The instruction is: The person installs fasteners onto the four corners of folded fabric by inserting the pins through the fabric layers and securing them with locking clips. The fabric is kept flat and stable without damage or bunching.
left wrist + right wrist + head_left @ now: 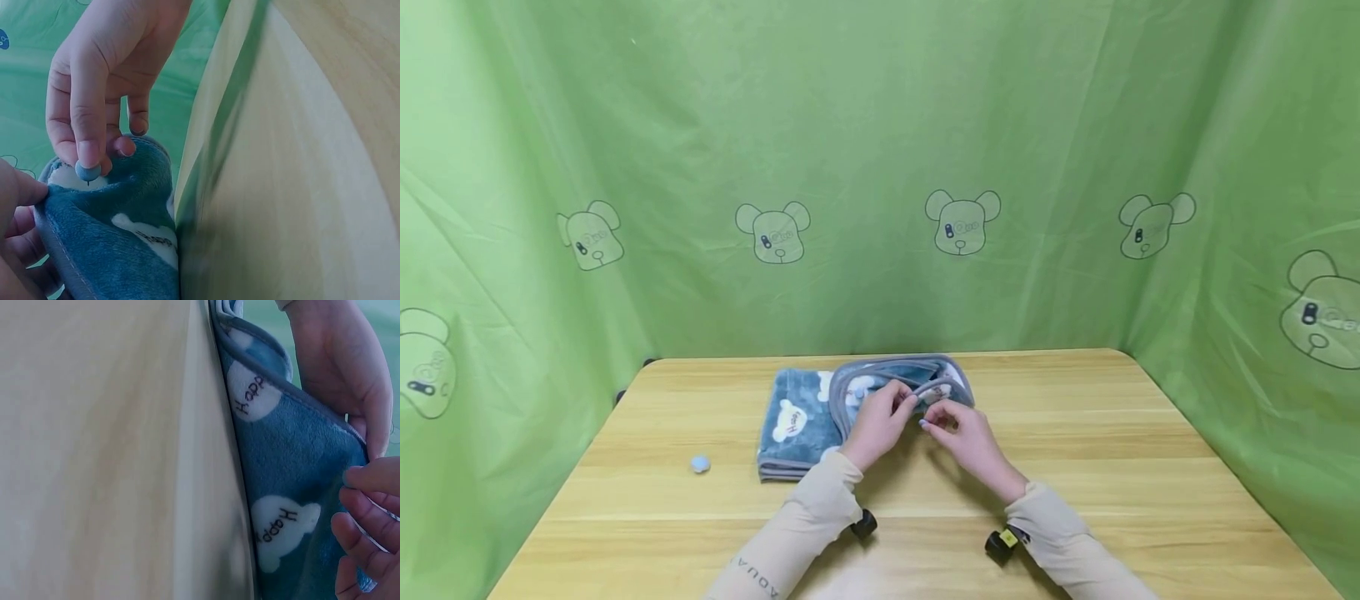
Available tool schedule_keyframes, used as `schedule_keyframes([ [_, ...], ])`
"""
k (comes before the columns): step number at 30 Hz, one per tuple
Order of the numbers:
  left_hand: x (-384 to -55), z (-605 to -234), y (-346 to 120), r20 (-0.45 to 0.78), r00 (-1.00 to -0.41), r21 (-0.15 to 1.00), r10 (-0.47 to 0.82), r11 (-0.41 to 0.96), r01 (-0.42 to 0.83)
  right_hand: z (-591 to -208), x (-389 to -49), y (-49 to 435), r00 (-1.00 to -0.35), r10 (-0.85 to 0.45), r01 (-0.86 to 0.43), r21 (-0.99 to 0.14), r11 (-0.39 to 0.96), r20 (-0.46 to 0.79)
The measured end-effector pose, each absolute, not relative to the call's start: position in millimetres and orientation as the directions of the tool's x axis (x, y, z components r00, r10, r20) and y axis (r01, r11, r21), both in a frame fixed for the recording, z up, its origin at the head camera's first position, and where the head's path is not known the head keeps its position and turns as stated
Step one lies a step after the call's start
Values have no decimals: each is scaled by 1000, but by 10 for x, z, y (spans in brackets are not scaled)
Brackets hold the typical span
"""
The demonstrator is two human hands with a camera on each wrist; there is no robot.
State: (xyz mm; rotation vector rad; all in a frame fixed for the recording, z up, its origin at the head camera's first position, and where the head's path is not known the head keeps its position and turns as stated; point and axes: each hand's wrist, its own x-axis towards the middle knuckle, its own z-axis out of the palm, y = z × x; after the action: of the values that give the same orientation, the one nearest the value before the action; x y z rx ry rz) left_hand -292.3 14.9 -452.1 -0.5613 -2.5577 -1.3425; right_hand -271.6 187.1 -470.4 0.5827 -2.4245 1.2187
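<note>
A teal blanket (808, 417) with white bear prints lies folded on the table, its grey-bordered upper layer lifted into a loop. My left hand (880, 421) pinches the grey border (300, 397) between thumb and fingers. Just to the right, my right hand (966, 437) holds a small blue round-headed pin (88, 172) by its head. In the left wrist view the thin needle points down, close over the blanket's plush face. The right wrist view shows both hands near the raised corner, the right fingers (359, 534) partly curled.
A pale blue round piece (700, 464) lies on the wooden table (647, 500), left of the blanket. Green cloth (865, 125) with bear outlines hangs around the table's back and sides. Black wrist cameras (1000, 547) sit under both sleeves.
</note>
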Motion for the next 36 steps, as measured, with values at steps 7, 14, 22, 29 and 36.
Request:
schedule_keyframes([
  [7, -2908, -4508, 155, 339, -903, 728, 263, 535, 429, -4717, -2790, 1905, -859, -170, -489, -678, 549, 483],
  [14, -2874, -4513, 166, 321, -904, 733, 283, 530, 426, -4711, -2832, 1905, -854, -136, -484, -672, 561, 502],
  [22, -2871, -4531, 204, 362, -879, 690, 310, 545, 476, -4703, -2862, 1896, -832, -53, -476, -661, 580, 552],
  [29, -2867, -4541, 214, 376, -866, 666, 331, 553, 500, -4647, -2868, 1901, -819, -71, -494, -637, 592, 570],
  [36, -2856, -4532, 212, 377, -857, 647, 351, 562, 515, -4612, -2877, 1927, -827, -112, -473, -574, 668, 551],
])
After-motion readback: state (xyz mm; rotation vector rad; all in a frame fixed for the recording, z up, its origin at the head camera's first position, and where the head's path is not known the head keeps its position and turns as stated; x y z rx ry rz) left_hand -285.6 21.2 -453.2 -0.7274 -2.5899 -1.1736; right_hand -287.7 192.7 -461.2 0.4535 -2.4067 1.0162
